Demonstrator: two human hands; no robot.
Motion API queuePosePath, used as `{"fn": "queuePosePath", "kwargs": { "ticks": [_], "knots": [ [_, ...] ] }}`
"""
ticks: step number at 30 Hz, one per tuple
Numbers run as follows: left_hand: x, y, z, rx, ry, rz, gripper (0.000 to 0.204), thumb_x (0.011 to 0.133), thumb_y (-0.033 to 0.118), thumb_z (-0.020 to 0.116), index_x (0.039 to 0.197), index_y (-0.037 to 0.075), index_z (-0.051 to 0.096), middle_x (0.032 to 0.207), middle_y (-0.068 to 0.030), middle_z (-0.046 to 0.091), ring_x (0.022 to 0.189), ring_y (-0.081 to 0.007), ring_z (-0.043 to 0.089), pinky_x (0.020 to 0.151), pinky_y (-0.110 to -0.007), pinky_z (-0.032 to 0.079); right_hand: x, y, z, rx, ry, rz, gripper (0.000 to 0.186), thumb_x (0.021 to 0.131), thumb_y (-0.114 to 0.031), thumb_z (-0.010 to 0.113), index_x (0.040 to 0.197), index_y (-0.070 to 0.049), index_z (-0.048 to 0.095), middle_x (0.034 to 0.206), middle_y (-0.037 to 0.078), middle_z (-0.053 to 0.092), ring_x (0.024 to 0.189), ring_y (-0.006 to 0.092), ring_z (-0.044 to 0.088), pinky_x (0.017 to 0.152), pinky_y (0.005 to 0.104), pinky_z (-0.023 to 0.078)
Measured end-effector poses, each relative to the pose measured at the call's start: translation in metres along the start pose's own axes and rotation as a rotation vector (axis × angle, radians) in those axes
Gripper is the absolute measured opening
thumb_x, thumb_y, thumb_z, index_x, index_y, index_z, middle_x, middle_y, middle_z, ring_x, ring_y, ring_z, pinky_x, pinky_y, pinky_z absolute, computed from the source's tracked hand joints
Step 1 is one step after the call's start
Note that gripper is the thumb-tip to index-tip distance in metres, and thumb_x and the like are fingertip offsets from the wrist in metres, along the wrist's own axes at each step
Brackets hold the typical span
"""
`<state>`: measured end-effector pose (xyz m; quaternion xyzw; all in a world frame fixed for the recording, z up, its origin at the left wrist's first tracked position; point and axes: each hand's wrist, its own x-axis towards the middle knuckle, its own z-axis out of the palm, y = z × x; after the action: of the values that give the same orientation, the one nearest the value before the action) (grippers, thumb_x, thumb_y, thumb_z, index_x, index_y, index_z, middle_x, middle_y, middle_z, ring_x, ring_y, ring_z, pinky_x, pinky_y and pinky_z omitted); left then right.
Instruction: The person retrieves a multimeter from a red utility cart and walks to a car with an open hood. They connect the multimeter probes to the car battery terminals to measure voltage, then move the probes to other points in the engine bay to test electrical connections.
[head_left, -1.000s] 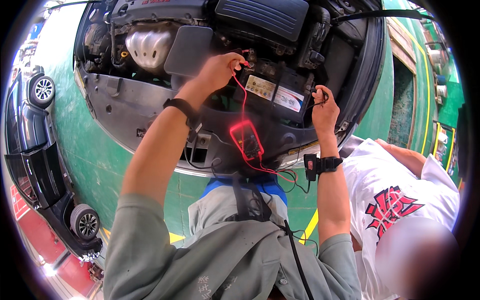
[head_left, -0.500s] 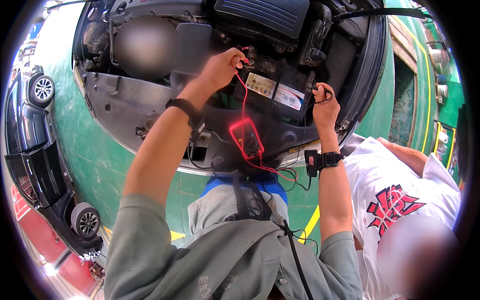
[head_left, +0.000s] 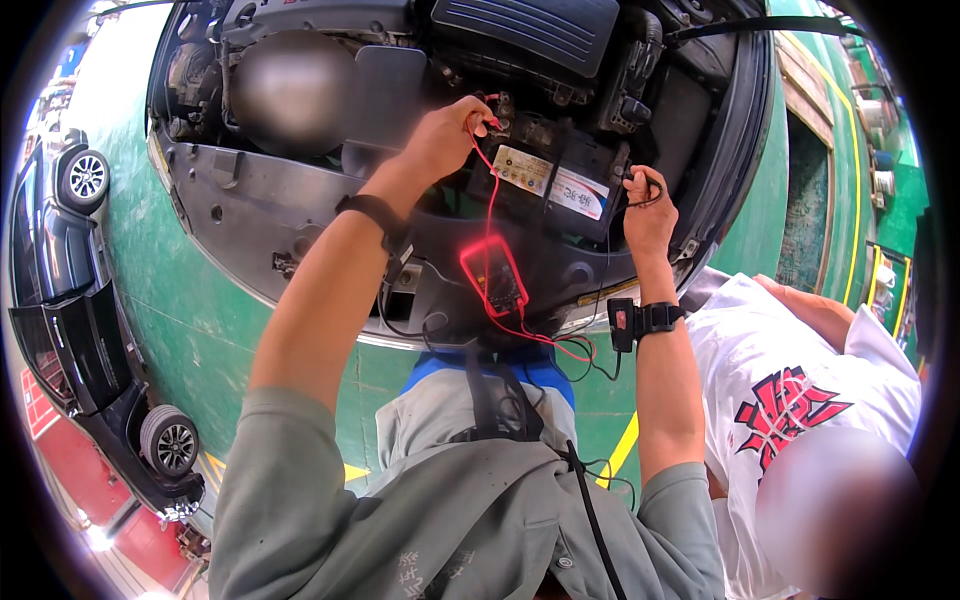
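My left hand (head_left: 447,137) pinches a red test probe (head_left: 492,122) at the left terminal of a car battery (head_left: 553,182). Its red lead (head_left: 491,200) runs down to a red-framed multimeter (head_left: 494,276), which rests on the front panel of the engine bay. At the battery's right end, my right hand (head_left: 650,210) is closed around a black test probe (head_left: 640,184) with its black lead looped by the fingers. Whether the probe tips touch the terminals is too small to tell. Both wrists wear black straps.
A black engine cover (head_left: 525,40) lies beyond the battery. On my right, close by, stands a person in a white shirt (head_left: 790,380). A dark car (head_left: 80,330) is parked at the left on the green floor (head_left: 200,270). A wooden-edged floor pit (head_left: 808,190) lies at the right.
Both hands stay at the two ends of the battery with the probes. Only a very slight shift of the arms shows.
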<state>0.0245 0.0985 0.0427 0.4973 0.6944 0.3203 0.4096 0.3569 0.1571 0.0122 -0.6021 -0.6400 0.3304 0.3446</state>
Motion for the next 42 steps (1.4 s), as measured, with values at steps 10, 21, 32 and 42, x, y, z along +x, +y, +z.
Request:
{"fn": "queuePosePath", "kwargs": {
  "ticks": [10, 21, 32, 42],
  "knots": [
    [-0.001, 0.002, 0.0, -0.005, 0.01, -0.015, 0.022, 0.108, 0.009, 0.045, 0.116, 0.007, 0.065, 0.092, -0.007, 0.067, 0.077, -0.0153, 0.058, 0.077, -0.03, 0.052, 0.0, 0.003, 0.002, 0.079, 0.02, -0.033, 0.016, 0.104, -0.018, 0.063, 0.11, -0.005, 0.069, 0.082, 0.006, 0.072, 0.079, 0.0097, 0.071, 0.074, 0.0244, 0.054],
    [0.001, -0.002, 0.001, 0.006, 0.014, -0.007, 0.022, 0.106, 0.007, 0.046, 0.117, 0.007, 0.065, 0.092, -0.0065, 0.066, 0.076, -0.0151, 0.057, 0.077, -0.029, 0.051, 0.0, -0.01, -0.003, -0.056, -0.011, -0.008, 0.02, 0.105, -0.021, 0.061, 0.111, -0.003, 0.069, 0.09, 0.004, 0.074, 0.082, 0.009, 0.071, 0.076, 0.0244, 0.054],
    [0.0, -0.004, 0.001, 0.012, 0.03, 0.016, 0.02, 0.108, 0.01, 0.045, 0.114, 0.007, 0.064, 0.091, -0.0065, 0.066, 0.076, -0.0153, 0.058, 0.076, -0.03, 0.052, -0.001, -0.013, -0.001, -0.035, 0.014, -0.021, 0.016, 0.104, -0.019, 0.061, 0.109, -0.006, 0.069, 0.079, 0.005, 0.07, 0.076, 0.0093, 0.067, 0.074, 0.0249, 0.053],
    [0.001, -0.012, 0.006, -0.022, 0.051, 0.074, 0.025, 0.102, -0.003, 0.043, 0.112, 0.006, 0.064, 0.091, -0.0064, 0.065, 0.077, -0.0145, 0.059, 0.074, -0.03, 0.052, -0.001, -0.012, -0.002, -0.035, 0.009, -0.051, 0.014, 0.104, -0.018, 0.061, 0.11, -0.008, 0.067, 0.086, 0.01, 0.072, 0.079, 0.0152, 0.072, 0.072, 0.0292, 0.054]
  ]
}}
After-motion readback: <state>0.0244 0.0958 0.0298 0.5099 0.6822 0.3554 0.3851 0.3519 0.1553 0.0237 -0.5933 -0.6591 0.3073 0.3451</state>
